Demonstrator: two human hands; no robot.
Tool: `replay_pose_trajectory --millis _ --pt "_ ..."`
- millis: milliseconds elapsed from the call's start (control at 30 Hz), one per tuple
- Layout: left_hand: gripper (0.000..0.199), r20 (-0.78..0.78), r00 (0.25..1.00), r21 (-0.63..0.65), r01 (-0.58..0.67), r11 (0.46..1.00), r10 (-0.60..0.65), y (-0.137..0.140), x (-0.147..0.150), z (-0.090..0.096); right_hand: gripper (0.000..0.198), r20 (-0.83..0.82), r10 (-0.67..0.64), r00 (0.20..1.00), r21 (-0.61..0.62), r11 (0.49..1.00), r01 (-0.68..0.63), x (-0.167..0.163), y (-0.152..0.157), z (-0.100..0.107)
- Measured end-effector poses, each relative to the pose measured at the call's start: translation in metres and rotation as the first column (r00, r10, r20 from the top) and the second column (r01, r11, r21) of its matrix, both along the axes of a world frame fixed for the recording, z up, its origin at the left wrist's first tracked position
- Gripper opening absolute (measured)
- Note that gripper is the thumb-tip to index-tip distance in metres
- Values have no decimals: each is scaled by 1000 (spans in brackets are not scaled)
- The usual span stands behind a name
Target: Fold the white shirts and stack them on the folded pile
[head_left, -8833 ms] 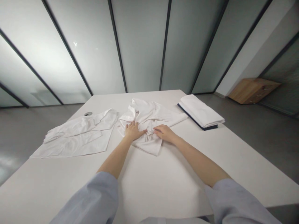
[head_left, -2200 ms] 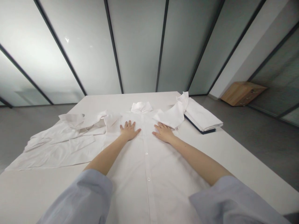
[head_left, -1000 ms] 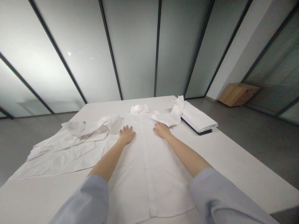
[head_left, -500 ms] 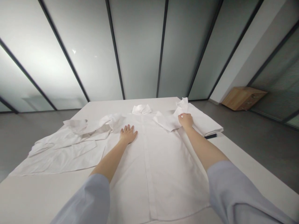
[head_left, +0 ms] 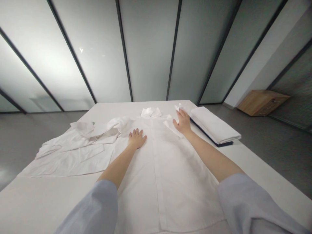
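Note:
A white shirt (head_left: pixel 146 175) lies spread in front of me, its collar (head_left: pixel 151 112) at the far end and its front placket running down the middle. My left hand (head_left: pixel 136 138) rests flat on the shirt's left upper part with the fingers apart. My right hand (head_left: pixel 182 123) is on the folded-over sleeve (head_left: pixel 172 128) at the shirt's upper right, fingers stretched out and thumb apart. Some white sleeve fabric sticks out just past its fingertips. On the left lies more rumpled white clothing (head_left: pixel 83 156), touching or overlapping the shirt's left side.
To the right, a folded white garment (head_left: pixel 214 125) sits on a dark flat board (head_left: pixel 220 144). All of it is on a white table (head_left: pixel 56 195). Frosted glass panels (head_left: pixel 148 48) stand behind, and a wooden cabinet (head_left: pixel 260 102) is on the floor at the far right.
My right hand has moved left with the right sleeve, off the folded garment, and its fingers have spread from a pinch. The dark board shows more now. My left hand stays put.

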State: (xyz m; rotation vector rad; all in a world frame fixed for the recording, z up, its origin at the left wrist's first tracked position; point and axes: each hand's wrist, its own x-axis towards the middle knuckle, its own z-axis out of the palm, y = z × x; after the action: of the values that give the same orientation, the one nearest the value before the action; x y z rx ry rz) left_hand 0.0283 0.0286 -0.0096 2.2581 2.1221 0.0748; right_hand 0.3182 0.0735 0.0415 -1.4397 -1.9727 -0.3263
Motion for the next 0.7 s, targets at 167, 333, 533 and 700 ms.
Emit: replay_pose_trajectory --millis 167,333,533,700 --pt "61 1 1000 13 18 1000 -18 -2 -2 3 34 117 744 658 -160 668 -726 -60 -75 -6" --pt "65 -27 998 27 54 998 -53 -3 -6 6 41 54 601 797 -277 776 -566 -56 -105 -32" --pt "58 46 998 109 39 993 -44 -2 -7 5 62 214 294 932 -516 844 -147 -26 -89 -62" --pt "42 396 917 157 -20 987 -45 18 -8 4 60 251 240 938 -536 841 -72 -25 -74 -61"
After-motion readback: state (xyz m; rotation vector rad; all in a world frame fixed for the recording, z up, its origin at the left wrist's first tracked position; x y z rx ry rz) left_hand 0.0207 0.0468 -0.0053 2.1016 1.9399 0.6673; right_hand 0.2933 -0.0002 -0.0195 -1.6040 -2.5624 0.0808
